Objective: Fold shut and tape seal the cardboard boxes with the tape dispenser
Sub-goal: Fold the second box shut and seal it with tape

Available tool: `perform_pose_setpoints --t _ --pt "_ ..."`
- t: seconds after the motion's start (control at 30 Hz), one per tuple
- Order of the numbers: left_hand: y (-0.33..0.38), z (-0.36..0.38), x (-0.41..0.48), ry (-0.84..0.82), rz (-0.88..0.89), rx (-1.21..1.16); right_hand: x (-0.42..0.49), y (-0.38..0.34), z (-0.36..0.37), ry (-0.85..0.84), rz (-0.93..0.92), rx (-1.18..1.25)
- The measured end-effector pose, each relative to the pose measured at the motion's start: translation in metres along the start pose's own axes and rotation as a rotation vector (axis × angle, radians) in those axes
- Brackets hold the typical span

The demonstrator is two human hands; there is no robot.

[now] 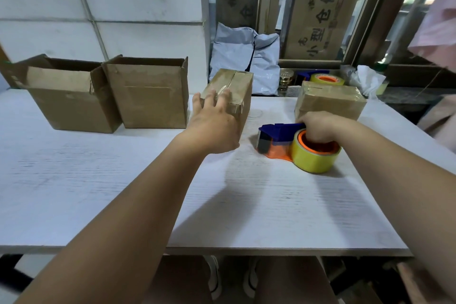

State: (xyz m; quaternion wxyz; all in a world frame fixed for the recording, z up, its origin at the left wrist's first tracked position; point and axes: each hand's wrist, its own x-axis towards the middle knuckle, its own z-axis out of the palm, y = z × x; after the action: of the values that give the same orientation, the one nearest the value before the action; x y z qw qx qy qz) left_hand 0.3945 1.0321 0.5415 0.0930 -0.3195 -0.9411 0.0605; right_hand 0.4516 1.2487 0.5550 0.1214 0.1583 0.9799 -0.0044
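Note:
A small taped cardboard box (pixel 240 86) stands in the middle of the white table (pixel 123 180). My left hand (pixel 212 126) lies against its near side, straight fingers reaching over the top edge. The tape dispenser (pixel 278 140), blue and orange with a yellow roll, lies on the table to the right; my right hand (pixel 318 128) grips it with fingers inside the roll's core. A second sealed box (pixel 330 102) sits behind the dispenser. Two open boxes, the far left box (pixel 66 101) and the one beside it (pixel 153 99), stand with flaps up.
Grey plastic mailer bags (pixel 244 61) lean behind the middle box. A spare tape roll (pixel 327 79) and a brass jar (pixel 286 79) sit on the ledge at the back. A cardboard sign (pixel 325 7) leans in the window. The table's front edge runs across below my arms.

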Motion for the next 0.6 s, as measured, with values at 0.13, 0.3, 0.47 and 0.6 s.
perform_pose_setpoints --t 0.13,0.3,0.47,0.6 --pt "0.001 -0.005 -0.002 0.025 -0.006 -0.022 -0.006 -0.010 -0.011 0.075 -0.081 0.079" --pt "-0.009 -0.015 -0.003 0.041 0.017 -0.181 -0.027 -0.056 -0.019 0.389 -0.296 0.404" --pt "-0.019 -0.002 -0.017 0.582 -0.146 -0.862 -0.027 -0.089 -0.003 0.551 -0.312 0.762" --pt "-0.026 0.026 -0.015 0.613 -0.365 -1.375 -0.018 -0.104 0.009 0.547 -0.245 1.049"
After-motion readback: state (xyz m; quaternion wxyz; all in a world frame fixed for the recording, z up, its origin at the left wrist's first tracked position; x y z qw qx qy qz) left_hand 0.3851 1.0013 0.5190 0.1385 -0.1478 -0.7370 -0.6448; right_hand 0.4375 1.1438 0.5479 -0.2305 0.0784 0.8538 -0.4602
